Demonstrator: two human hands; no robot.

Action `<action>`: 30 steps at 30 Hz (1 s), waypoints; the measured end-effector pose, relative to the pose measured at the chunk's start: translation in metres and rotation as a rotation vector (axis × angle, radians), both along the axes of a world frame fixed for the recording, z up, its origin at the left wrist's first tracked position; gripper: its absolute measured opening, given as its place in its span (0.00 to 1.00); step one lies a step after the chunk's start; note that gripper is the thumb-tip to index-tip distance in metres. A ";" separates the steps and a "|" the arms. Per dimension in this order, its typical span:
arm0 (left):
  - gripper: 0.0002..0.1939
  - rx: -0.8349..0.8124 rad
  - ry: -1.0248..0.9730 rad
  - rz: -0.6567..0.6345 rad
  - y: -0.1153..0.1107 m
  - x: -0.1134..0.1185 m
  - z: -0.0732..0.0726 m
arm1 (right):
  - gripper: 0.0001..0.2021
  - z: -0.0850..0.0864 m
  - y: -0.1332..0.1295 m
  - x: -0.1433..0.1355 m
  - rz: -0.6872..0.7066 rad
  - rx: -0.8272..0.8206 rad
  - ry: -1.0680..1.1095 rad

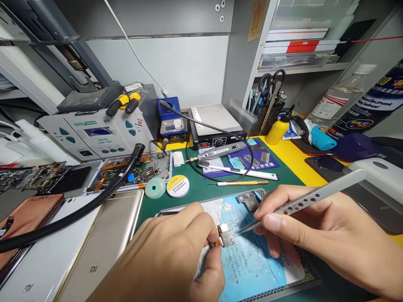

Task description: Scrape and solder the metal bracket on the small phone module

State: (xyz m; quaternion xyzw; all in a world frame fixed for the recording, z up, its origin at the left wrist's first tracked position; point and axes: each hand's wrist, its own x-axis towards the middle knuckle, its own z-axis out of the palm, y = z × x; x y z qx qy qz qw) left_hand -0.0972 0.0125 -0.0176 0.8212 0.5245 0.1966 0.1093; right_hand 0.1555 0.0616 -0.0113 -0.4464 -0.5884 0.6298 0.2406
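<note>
My left hand [179, 247] pinches a small flex cable part [227, 235] with silvery metal plates and an orange-brown ribbon. Between the thumb and fingers of my right hand [315, 230] are perforated metal tweezers [302, 200], their tips pointing left, close to the metal plates. Both hands are over a blue and white sheet [248, 262] lying on a green mat [201, 191]. Another small metal component [250, 201] lies at the sheet's top edge, just beyond my right fingertips. My left fingers hide part of the ribbon.
Phones [97, 256] and a black hose [103, 195] are at the left. Behind are a parts tray [170, 161], round tins [178, 186], a brush [248, 172], a grey rotary pen [223, 150] and a hot plate [217, 119]. A yellow bottle [278, 130] stands at the right.
</note>
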 end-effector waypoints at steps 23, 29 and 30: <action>0.03 0.083 0.161 0.137 -0.005 0.023 0.004 | 0.17 0.001 0.000 -0.006 -0.026 0.012 -0.011; 0.05 0.028 0.133 0.087 -0.004 0.019 0.003 | 0.16 -0.001 0.002 -0.007 -0.040 -0.026 0.006; 0.06 0.012 0.137 0.091 -0.005 0.019 0.004 | 0.16 -0.001 0.002 -0.006 -0.034 -0.025 0.001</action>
